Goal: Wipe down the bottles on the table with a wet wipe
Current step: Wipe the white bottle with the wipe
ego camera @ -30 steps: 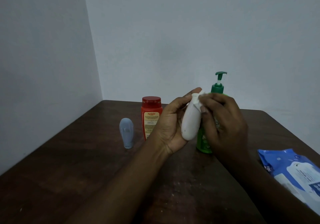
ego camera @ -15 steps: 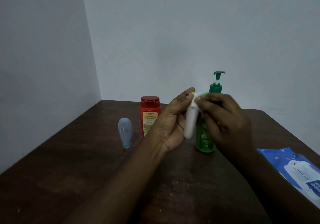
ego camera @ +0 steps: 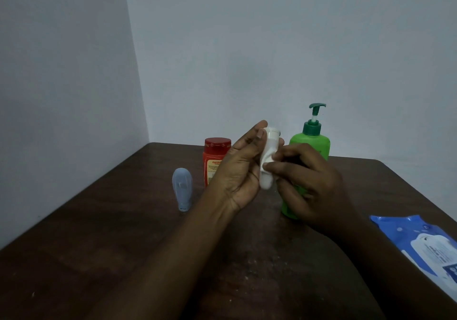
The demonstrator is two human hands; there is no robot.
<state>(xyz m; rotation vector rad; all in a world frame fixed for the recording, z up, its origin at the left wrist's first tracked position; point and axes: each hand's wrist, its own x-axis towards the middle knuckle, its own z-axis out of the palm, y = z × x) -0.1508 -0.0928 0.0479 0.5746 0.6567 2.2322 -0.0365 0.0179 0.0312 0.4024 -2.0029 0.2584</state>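
Two hands: both raised above the table [ego camera: 103,258], meeting around one small white bottle [ego camera: 267,164].
Left hand [ego camera: 241,169]: fingers curled around the white bottle from the left, thumb up by its cap; bottle held upright, off the table.
Right hand [ego camera: 306,183]: fingertips pinched on a white wet wipe [ego camera: 268,165] pressed against the bottle's middle.
Green pump bottle [ego camera: 312,144]: stands upright just behind the right hand, partly hidden by it.
Red bottle [ego camera: 214,156]: upright behind the left hand, red cap on.
Grey-blue bottle [ego camera: 182,188]: stands on its cap, left of the red one, apart from the hands.
Blue wipes pack [ego camera: 425,248]: lies flat at the table's right edge.
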